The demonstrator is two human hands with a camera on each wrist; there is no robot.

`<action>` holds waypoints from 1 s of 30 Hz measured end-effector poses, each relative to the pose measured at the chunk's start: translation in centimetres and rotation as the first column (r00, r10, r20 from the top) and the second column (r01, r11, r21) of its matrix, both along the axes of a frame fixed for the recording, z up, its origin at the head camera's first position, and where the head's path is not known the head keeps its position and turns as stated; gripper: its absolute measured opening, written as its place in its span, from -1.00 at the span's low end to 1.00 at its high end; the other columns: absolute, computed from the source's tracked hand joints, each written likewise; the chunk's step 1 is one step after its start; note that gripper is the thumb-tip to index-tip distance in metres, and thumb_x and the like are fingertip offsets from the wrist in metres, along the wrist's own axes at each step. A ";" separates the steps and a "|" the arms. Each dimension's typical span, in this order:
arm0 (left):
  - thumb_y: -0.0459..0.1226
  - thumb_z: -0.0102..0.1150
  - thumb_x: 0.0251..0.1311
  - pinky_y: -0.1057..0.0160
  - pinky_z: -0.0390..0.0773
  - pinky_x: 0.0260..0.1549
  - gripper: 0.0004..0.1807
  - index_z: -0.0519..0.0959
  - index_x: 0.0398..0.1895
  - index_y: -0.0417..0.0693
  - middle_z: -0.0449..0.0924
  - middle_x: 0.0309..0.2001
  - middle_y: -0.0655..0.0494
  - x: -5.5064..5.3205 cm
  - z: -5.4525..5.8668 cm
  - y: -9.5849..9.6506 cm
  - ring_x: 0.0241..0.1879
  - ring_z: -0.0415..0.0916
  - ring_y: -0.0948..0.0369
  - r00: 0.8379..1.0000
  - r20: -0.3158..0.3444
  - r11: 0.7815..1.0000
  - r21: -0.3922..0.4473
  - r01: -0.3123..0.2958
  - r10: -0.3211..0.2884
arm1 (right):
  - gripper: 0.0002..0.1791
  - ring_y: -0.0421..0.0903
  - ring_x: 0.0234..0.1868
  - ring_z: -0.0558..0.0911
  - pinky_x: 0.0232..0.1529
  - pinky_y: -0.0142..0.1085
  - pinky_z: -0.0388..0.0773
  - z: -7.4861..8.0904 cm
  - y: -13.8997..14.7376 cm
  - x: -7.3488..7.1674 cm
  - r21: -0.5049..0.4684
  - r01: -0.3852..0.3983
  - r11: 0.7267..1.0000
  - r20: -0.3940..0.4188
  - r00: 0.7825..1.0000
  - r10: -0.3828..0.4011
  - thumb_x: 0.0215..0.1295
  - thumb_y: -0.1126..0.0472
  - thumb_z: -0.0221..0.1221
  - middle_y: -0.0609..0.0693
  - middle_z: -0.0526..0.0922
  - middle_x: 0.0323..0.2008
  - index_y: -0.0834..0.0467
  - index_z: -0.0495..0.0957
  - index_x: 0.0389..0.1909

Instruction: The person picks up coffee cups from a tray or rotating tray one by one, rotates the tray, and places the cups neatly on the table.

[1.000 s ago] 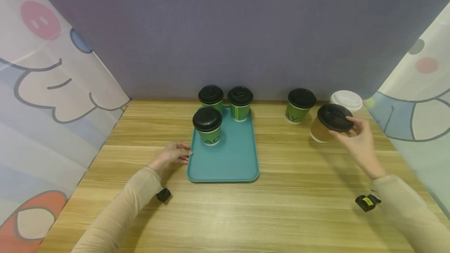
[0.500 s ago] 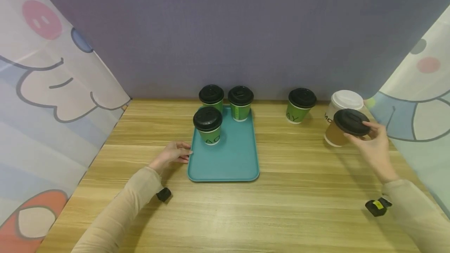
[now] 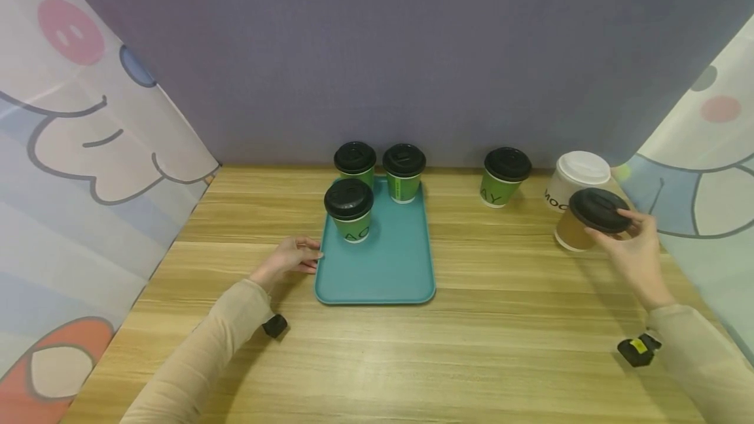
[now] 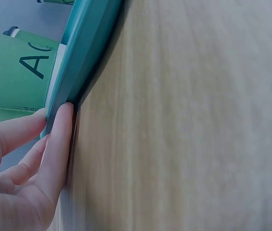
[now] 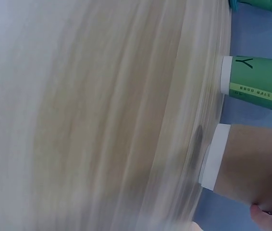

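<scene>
At its left edge, a teal tray point(image 3: 383, 273) is pinched by my left hand point(image 3: 288, 258); in the left wrist view the thumb lies at the rim and the index finger point(image 4: 61, 130) along the outer side. Three green paper cups with black lids stand on the tray, the nearest cup point(image 3: 353, 224) lettered "AO". Over at the right, my right hand point(image 3: 633, 247) grips a brown paper cup point(image 3: 570, 231) around its black lid. The brown cup's white base shows close over the table in the right wrist view, slightly tilted. Part of its lid is hidden by fingers.
Behind the brown cup stands a white-lidded white cup point(image 3: 559, 192), partly covered by it. To their left is another green cup point(image 3: 496, 190) with a black lid. A grey panel point(image 3: 412, 57) rises at the table's back edge, and printed curtains point(image 3: 701, 169) hang on both sides.
My right hand has moved the brown cup right and a little toward me, uncovering more of the white cup. The left hand and tray have hardly moved.
</scene>
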State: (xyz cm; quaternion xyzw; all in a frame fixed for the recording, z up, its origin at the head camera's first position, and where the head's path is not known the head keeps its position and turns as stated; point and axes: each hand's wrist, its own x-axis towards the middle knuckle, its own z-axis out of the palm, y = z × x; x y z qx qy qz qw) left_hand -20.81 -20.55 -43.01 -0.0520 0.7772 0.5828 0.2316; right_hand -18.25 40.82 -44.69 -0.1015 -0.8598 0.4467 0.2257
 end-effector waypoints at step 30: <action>-0.40 0.11 0.10 0.26 0.63 -0.41 -0.54 0.28 0.05 -0.47 0.52 -0.50 0.04 -0.1 -0.4 -0.2 -0.54 0.51 0.24 1.000 0.001 1.000 0.015 -0.001 0.001 | -0.20 0.13 0.20 0.14 -0.17 -0.81 0.28 -0.9 0.2 0.7 -0.008 -0.010 1.000 0.081 0.997 0.011 0.06 0.10 0.22 0.22 -0.02 0.19 0.03 -0.02 0.25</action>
